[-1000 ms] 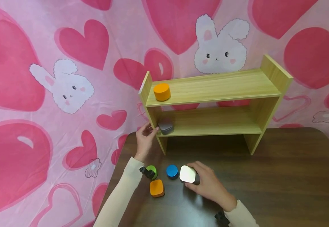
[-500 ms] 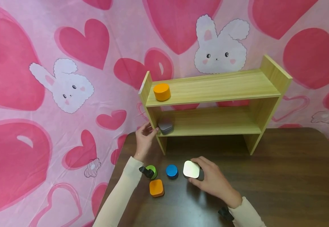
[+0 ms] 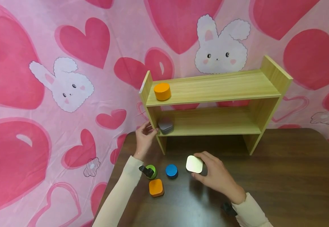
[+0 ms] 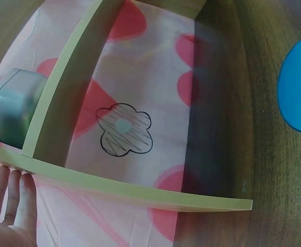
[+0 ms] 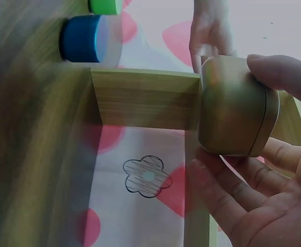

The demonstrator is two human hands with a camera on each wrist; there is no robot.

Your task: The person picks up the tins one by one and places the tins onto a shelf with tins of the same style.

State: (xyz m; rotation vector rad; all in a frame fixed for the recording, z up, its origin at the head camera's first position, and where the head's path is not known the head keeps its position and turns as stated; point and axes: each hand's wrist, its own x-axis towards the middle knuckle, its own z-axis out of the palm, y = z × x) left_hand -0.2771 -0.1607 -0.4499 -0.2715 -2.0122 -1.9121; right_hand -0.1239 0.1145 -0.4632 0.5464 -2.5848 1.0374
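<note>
My right hand [image 3: 219, 176] holds a square, rounded tin [image 3: 194, 164] with a pale shiny lid above the table; it looks gold in the right wrist view, thumb on one side and fingers below. At the left end of the wooden two-tier shelf [image 3: 215, 121], my left hand [image 3: 144, 142] pinches the side panel [image 4: 114, 185], with the thumb at the front edge and the fingers outside. Beside that thumb, a grey square tin [image 3: 165, 126] stands on the lower tier. An orange round tin [image 3: 162, 91] sits at the left of the upper tier.
On the dark wooden table [image 3: 294, 176], a blue round tin [image 3: 171, 171] and an orange square tin [image 3: 156, 188] stand left of my right hand. A green round tin [image 3: 154, 168] is partly hidden by the left wrist camera. A pink patterned cloth [image 3: 76, 132] hangs behind the shelf.
My right hand has carried the pale-lidded tin up and to the right, away from the blue tin and nearer the shelf. The left hand has stayed on the shelf's side panel.
</note>
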